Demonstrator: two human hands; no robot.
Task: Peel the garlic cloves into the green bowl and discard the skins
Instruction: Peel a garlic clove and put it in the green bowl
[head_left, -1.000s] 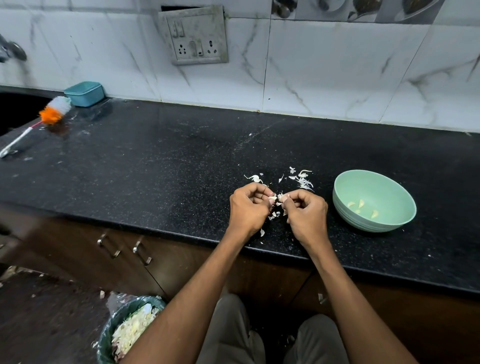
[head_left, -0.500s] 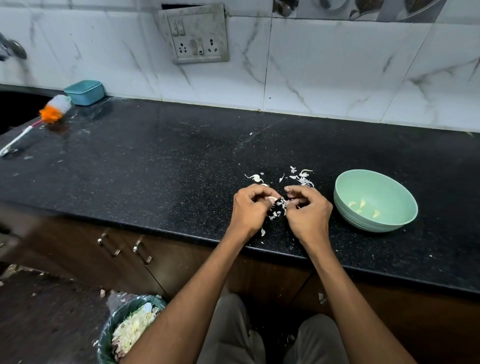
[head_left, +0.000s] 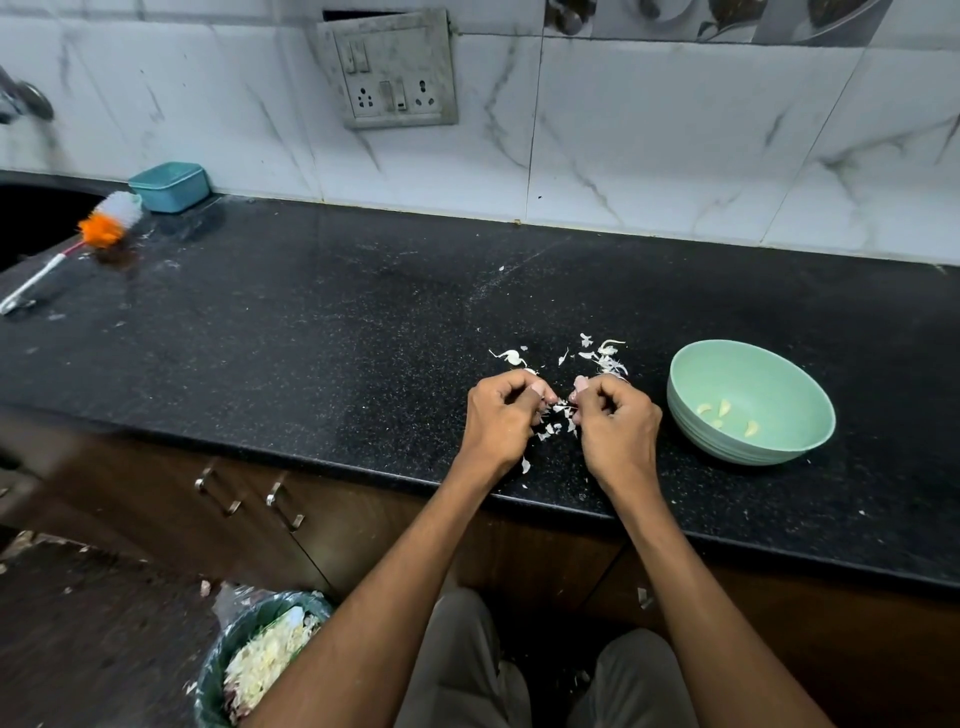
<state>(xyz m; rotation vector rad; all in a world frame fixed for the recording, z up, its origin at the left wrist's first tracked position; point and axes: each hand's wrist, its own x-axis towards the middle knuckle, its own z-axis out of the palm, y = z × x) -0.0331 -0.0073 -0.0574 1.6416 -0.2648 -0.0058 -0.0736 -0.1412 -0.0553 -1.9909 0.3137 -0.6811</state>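
Garlic clove (head_left: 581, 384), pinkish, shows at the fingertips of the right hand (head_left: 615, 428), which curl around it. Going from the left: a bin (head_left: 257, 660) with skins stands on the floor, below and left of the grip. The left hand (head_left: 501, 415) has curled fingers, pinching at skin bits just beside the right fingertips. Garlic skins (head_left: 605, 358) lie on the black counter (head_left: 311, 322) behind and under the hands. To the right of the grip stands the green bowl (head_left: 748, 358), with peeled cloves (head_left: 724, 410) inside.

I see a home kitchen | black granite counter (head_left: 322, 312) | marble wall tiles (head_left: 649, 140) | sink (head_left: 31, 218) | cabinet handles (head_left: 283, 506)
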